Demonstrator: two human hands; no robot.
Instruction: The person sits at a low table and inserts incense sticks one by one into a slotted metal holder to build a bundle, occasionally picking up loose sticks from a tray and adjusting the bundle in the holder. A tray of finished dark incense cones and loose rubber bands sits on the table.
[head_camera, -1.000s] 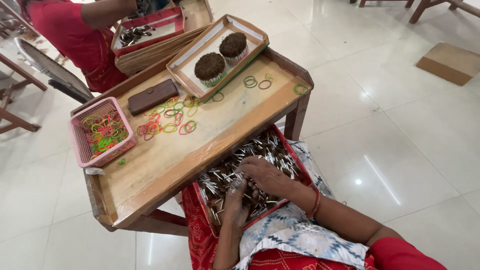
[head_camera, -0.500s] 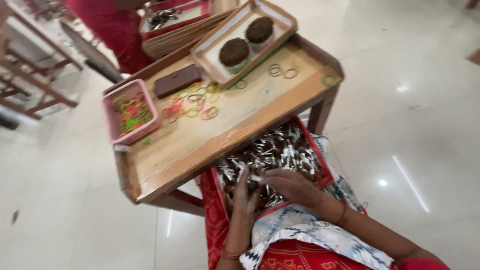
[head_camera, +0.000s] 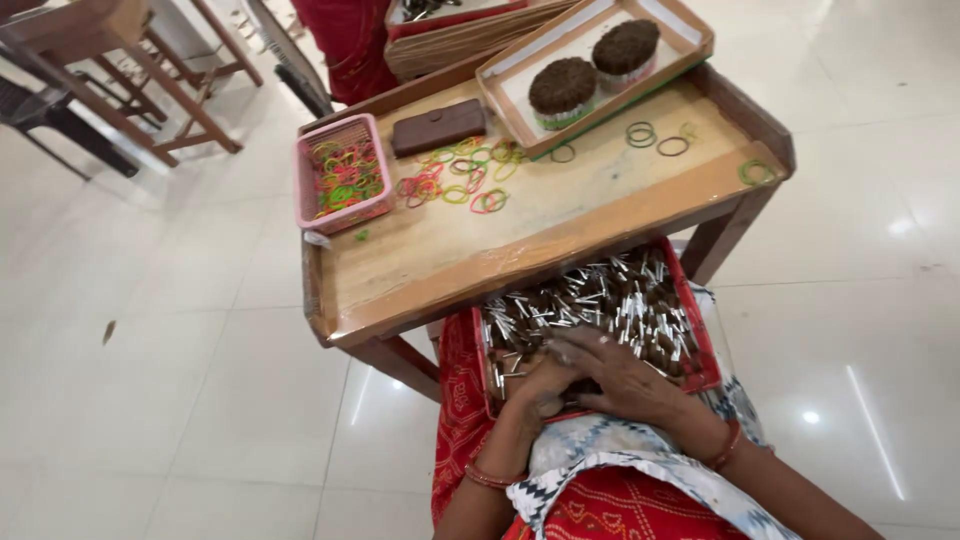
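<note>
A red tray (head_camera: 703, 372) on my lap is heaped with several small brown sticks with silver tips (head_camera: 600, 300). My right hand (head_camera: 620, 375) lies palm down on the sticks at the tray's near edge, fingers spread. My left hand (head_camera: 540, 385) is tucked under it at the near left, fingers curled among the sticks; what it grips is hidden. A low wooden table (head_camera: 470, 250) stands just beyond the tray.
On the table sit a pink basket (head_camera: 343, 172) of coloured rubber bands, loose bands (head_camera: 460, 175), a brown pouch (head_camera: 438, 127) and a cardboard tray (head_camera: 590, 60) with two round brown bundles. Another person in red sits beyond. Wooden furniture stands at far left.
The view has swung so the table and tray sit more to the right. My hands have drawn together at the near edge of the stick tray.
</note>
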